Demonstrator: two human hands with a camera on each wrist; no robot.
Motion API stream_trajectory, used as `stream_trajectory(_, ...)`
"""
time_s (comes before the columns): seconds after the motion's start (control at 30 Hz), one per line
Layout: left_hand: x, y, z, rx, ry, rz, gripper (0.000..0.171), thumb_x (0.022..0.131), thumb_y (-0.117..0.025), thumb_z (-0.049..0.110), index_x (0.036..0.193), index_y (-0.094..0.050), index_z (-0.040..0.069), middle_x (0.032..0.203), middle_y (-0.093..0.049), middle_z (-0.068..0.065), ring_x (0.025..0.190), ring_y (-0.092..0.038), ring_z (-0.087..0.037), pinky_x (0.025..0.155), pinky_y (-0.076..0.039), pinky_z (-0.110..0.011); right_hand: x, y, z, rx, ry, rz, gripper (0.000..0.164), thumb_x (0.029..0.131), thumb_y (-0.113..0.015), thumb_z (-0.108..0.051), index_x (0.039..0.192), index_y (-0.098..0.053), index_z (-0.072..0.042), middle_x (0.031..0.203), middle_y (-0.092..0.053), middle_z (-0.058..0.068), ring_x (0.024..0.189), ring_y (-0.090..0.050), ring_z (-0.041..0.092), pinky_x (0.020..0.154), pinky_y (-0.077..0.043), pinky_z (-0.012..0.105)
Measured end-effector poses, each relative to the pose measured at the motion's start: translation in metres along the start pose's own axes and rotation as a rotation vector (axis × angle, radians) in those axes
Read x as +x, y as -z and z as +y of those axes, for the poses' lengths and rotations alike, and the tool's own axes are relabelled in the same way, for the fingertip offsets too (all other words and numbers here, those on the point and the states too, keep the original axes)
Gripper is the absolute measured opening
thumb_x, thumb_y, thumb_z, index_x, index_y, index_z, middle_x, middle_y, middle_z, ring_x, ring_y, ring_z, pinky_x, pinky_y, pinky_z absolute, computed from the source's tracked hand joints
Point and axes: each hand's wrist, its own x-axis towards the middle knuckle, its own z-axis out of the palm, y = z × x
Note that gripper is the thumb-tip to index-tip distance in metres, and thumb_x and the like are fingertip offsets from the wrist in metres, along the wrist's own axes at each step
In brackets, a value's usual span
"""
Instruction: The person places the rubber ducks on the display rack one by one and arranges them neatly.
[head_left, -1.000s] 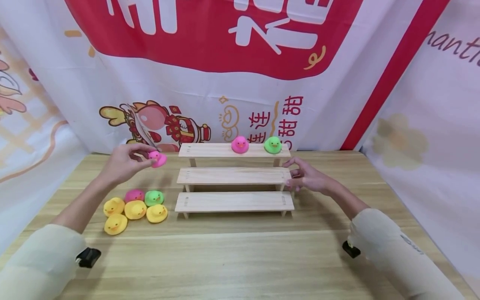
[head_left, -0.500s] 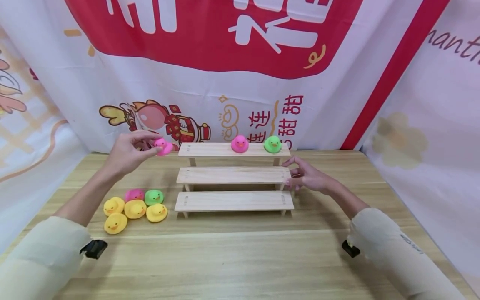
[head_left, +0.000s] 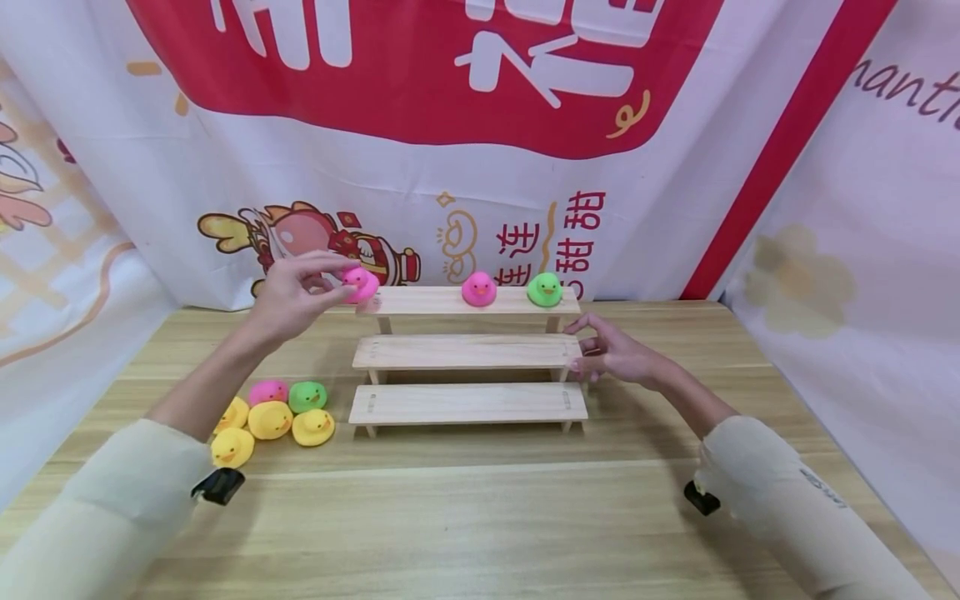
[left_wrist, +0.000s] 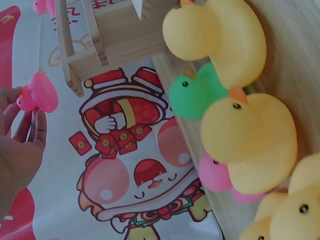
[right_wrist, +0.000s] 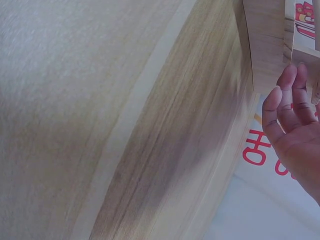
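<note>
- The left hand (head_left: 287, 290) has a narrow grip, pinching a small rounded pink toy duck (head_left: 363, 285) at the left end of a pale wooden three-tier rack (head_left: 465, 352); contact with the top shelf (head_left: 423, 300) is unclear.
- Right of this grip, a second pink duck (head_left: 480, 289) and a green duck (head_left: 545, 290) sit on that shelf.
- Below the grip, four yellow ducks (head_left: 270, 422), a third pink duck (head_left: 268, 392) and another green duck (head_left: 308, 397) cluster on the wood-grain bench (head_left: 465, 517).
- The right hand (head_left: 618, 354) has a wider grip, fingers loosely bent at the rack's right end.

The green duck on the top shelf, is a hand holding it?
No, the green duck sits on the top shelf untouched, while the left hand pinches a pink duck.
</note>
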Motion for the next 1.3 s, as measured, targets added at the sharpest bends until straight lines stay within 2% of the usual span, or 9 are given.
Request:
stream_trajectory(0.17, 0.007, -0.012, 0.006, -0.049, 0.004, -0.024, 0.036, 0.09, -0.08, 0.004, 0.125, -0.072, -0.002, 0.117, -0.072, -0.02, 0.088, -0.064, -0.008, 0.076, -0.055, -0.013, 0.0, 0.001, 0.001, 0.019, 0.008, -0.004, 0.05, 0.096, -0.063, 0.005, 0.136, -0.033, 0.007, 0.103, -0.07, 0.021, 0.083, -0.068, 0.021, 0.068, -0.059, 0.034)
stream_trajectory(0.4, 0.014, -0.027, 0.011, -0.03, -0.004, -0.037, 0.031, 0.089, -0.082, 0.006, 0.118, -0.074, -0.003, 0.101, -0.074, -0.02, 0.082, -0.064, -0.011, 0.07, -0.053, -0.015, 0.0, 0.0, 0.002, 0.009, 0.011, -0.006, 0.053, 0.096, -0.064, 0.003, 0.138, -0.032, 0.007, 0.099, -0.069, 0.022, 0.079, -0.067, 0.024, 0.069, -0.059, 0.035)
stream_trajectory(0.73, 0.022, -0.046, 0.011, -0.051, -0.003, -0.069, 0.033, 0.088, -0.083, 0.008, 0.119, -0.075, 0.0, 0.108, -0.074, -0.018, 0.083, -0.064, -0.017, 0.065, -0.05, -0.017, 0.0, 0.0, 0.002, 0.011, 0.007, -0.006, 0.054, 0.095, -0.064, 0.004, 0.139, -0.032, 0.007, 0.101, -0.069, 0.024, 0.083, -0.068, 0.023, 0.07, -0.059, 0.035)
stream_trajectory(0.93, 0.025, -0.051, 0.013, -0.067, 0.012, -0.071, 0.033, 0.089, -0.081, 0.004, 0.121, -0.074, -0.002, 0.119, -0.072, -0.019, 0.084, -0.067, -0.014, 0.069, -0.054, -0.015, 0.0, 0.0, 0.002, 0.009, 0.004, -0.004, 0.053, 0.096, -0.064, 0.003, 0.138, -0.032, 0.007, 0.101, -0.068, 0.025, 0.081, -0.068, 0.025, 0.07, -0.059, 0.035)
stream_trajectory(1.1, 0.028, -0.055, 0.013, -0.092, 0.034, -0.071, 0.034, 0.089, -0.081, 0.003, 0.121, -0.074, -0.003, 0.12, -0.071, -0.02, 0.088, -0.069, -0.02, 0.071, -0.056, -0.015, 0.001, 0.0, 0.002, 0.013, 0.009, -0.005, 0.052, 0.096, -0.063, 0.003, 0.138, -0.032, 0.007, 0.101, -0.069, 0.026, 0.079, -0.068, 0.024, 0.07, -0.059, 0.035)
stream_trajectory(1.3, 0.029, -0.06, 0.012, -0.106, 0.063, -0.105, 0.033, 0.09, -0.079, 0.002, 0.122, -0.073, -0.003, 0.12, -0.071, -0.02, 0.087, -0.068, -0.022, 0.069, -0.056, -0.018, 0.001, 0.0, 0.002, 0.015, 0.012, -0.003, 0.052, 0.096, -0.064, 0.004, 0.137, -0.032, 0.007, 0.099, -0.07, 0.022, 0.077, -0.067, 0.025, 0.069, -0.059, 0.034)
